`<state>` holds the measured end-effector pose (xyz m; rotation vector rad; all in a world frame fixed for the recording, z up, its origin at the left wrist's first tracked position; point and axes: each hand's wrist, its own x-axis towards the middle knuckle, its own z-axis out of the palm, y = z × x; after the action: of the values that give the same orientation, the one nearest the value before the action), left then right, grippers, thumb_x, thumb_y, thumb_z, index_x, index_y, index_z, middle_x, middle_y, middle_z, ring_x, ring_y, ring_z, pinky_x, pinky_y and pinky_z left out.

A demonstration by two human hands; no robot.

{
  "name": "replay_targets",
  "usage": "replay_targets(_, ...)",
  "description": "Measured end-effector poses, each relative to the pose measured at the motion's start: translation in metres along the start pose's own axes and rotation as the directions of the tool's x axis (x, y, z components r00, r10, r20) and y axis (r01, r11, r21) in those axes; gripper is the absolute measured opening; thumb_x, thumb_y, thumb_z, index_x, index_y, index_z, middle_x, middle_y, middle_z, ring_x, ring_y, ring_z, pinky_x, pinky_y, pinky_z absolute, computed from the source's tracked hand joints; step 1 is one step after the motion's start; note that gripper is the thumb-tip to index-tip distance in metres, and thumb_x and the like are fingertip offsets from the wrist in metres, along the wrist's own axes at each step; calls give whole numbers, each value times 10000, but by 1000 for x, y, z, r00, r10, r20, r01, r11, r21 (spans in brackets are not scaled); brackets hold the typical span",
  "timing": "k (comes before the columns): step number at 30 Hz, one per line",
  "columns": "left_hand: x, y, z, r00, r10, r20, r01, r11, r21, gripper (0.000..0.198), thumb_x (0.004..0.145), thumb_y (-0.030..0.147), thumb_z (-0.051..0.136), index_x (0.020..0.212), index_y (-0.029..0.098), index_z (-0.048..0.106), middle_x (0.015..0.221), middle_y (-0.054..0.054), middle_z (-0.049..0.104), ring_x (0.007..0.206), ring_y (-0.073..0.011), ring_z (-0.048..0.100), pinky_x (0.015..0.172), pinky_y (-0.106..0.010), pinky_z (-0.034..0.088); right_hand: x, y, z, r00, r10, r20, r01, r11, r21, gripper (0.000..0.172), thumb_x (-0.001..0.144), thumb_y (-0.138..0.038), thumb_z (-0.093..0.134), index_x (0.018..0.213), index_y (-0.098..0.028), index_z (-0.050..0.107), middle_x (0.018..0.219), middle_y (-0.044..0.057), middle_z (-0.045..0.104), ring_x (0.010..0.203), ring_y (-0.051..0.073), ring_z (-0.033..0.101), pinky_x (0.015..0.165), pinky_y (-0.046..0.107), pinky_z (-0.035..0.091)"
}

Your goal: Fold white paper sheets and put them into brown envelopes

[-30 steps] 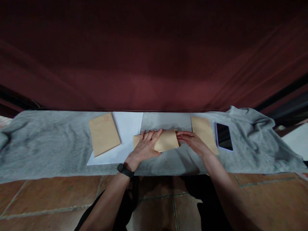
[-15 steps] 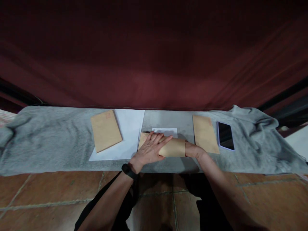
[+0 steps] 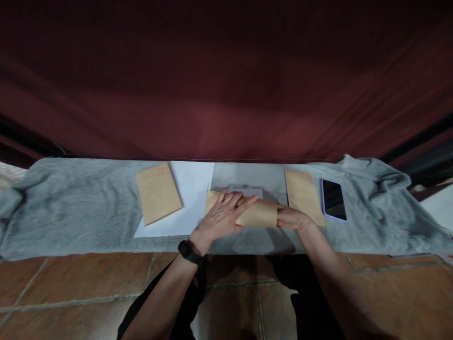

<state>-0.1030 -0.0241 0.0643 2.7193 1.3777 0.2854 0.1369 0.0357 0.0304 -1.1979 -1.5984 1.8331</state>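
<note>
A brown paper envelope (image 3: pixel 262 213) lies sideways in the middle of the cloth-covered surface, its mouth towards the right and bulging. My left hand (image 3: pixel 221 217), a black band on its wrist, lies across the envelope's left half with fingers stretched out and thumb apart. From the right, my right hand (image 3: pixel 292 218) reaches into the mouth; its fingers are hidden inside, so their grip cannot be seen. Just behind the envelope is a small white paper (image 3: pixel 249 192), partly covered by it.
At left, a stack of brown envelopes (image 3: pixel 159 196) rests on white paper sheets (image 3: pixel 193 189). Another brown envelope (image 3: pixel 304 196) and a phone (image 3: pixel 333 199) lie at right. Grey cloth (image 3: pixel 88 208) covers the narrow surface. A dark red curtain (image 3: pixel 226 123) hangs behind.
My right hand has drawn partly out of the envelope, so more of its back shows. My left hand keeps its flat pose on the envelope.
</note>
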Motion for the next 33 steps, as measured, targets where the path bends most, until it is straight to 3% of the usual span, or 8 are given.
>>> replay_targets(3,-4,-13,-17,998,-59,-29,60,998,35,1062,821,367,760,1652,304,101,1471,-127,506,1416,-320,433,1256,-556,180,-6,-9,-27,996,-1,88,-8,994,105,512,700,-564,828,987,-155,716,860,54,739,691,159,658,610,265,512)
replay_targets(6,-17,-38,-30,976,-212,-55,215,975,50,1081,814,356,754,1654,289,76,1460,-135,509,1413,-318,448,1262,-566,173,1,-12,-43,995,-46,-89,62,982,180,405,793,-562,720,933,-183,694,879,58,729,736,157,669,667,269,524)
replay_targets(9,-32,-61,-30,922,-386,-11,387,922,15,1119,788,393,765,1654,278,65,1489,-152,490,1436,-346,431,1250,-612,183,13,-4,-35,915,-34,-402,-55,977,-207,353,902,-535,578,867,-193,660,799,48,700,695,176,655,619,279,498)
replay_targets(11,-38,-70,-24,890,-451,70,453,891,-13,1123,775,401,768,1652,304,73,1517,-145,477,1447,-357,425,1242,-642,181,18,5,-18,890,-118,-440,-193,777,-599,323,954,-482,551,924,-183,668,907,82,724,879,227,699,764,313,523)
replay_targets(15,-40,-73,-12,862,-476,172,489,872,-38,1148,750,404,777,1650,337,68,1554,-127,455,1466,-359,413,1251,-641,153,21,14,20,853,-142,-503,-344,572,-745,547,915,-520,679,1250,-97,590,1254,223,661,1185,331,639,933,379,506)
replay_targets(19,-39,-75,-7,866,-468,177,484,873,-55,1152,750,392,779,1649,341,60,1565,-132,449,1471,-362,409,1245,-633,166,23,11,33,854,-125,-506,-400,466,-789,588,921,-513,689,1310,-96,548,1323,238,629,1203,335,628,933,383,503)
replay_targets(27,-41,-80,-6,861,-475,185,496,863,-92,1156,743,388,779,1647,355,58,1552,-125,465,1444,-367,446,1213,-620,243,29,13,26,855,-83,-512,-376,581,-721,380,899,-449,690,1155,-179,612,1168,180,694,1054,319,669,845,378,488)
replay_targets(33,-42,-82,-2,865,-477,157,495,861,-112,1168,744,391,771,1646,350,31,1571,-128,423,1485,-363,382,1233,-641,175,35,15,11,882,-144,-449,-206,740,-641,54,871,-277,634,886,-233,608,904,61,685,861,233,658,759,329,468)
